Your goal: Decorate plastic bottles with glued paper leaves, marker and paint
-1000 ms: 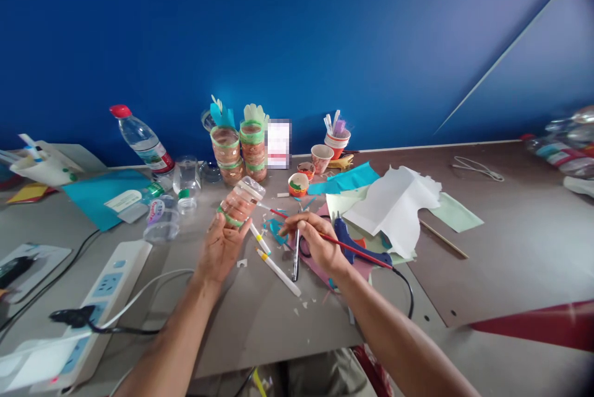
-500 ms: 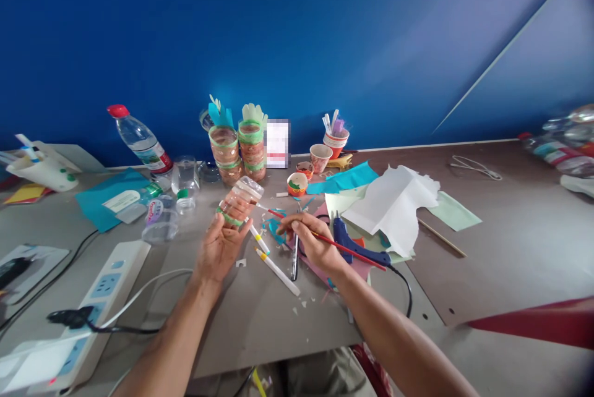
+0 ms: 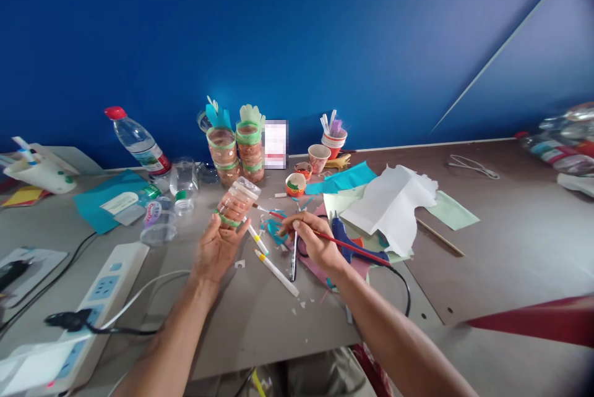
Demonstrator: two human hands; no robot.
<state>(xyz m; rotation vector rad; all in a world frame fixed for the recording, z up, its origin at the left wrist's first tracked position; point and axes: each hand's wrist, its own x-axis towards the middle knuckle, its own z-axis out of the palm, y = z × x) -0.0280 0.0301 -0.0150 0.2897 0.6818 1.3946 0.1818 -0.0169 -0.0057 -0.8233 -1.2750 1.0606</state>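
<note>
My left hand [image 3: 220, 251] grips a cut clear plastic bottle section [image 3: 237, 200], tilted, painted brown with a green band at its lower end. In my right hand [image 3: 310, 237] is a red-handled paintbrush [image 3: 346, 245], pinched between the fingers. The brush tip lies just right of the bottle section; I cannot tell if it touches. Below the hands are white markers [image 3: 277, 273] and a black pen [image 3: 293, 258]. A paper cup with green paint [image 3: 296, 184] stands beyond the right hand. Two brown-and-green painted bottle pieces [image 3: 223, 153] with paper leaves stand at the back.
Right of my right hand lie a blue glue gun [image 3: 352, 242], crumpled white paper [image 3: 394, 205] and a wooden stick [image 3: 440, 237]. A power strip [image 3: 104, 289] with cords is at the left. A red-capped water bottle [image 3: 139, 143] leans near the blue wall [image 3: 297, 32].
The brush has drawn slightly away from the bottle section, its tip now showing beside it. The bottle section has turned a little in my left hand. The view has shifted slightly.
</note>
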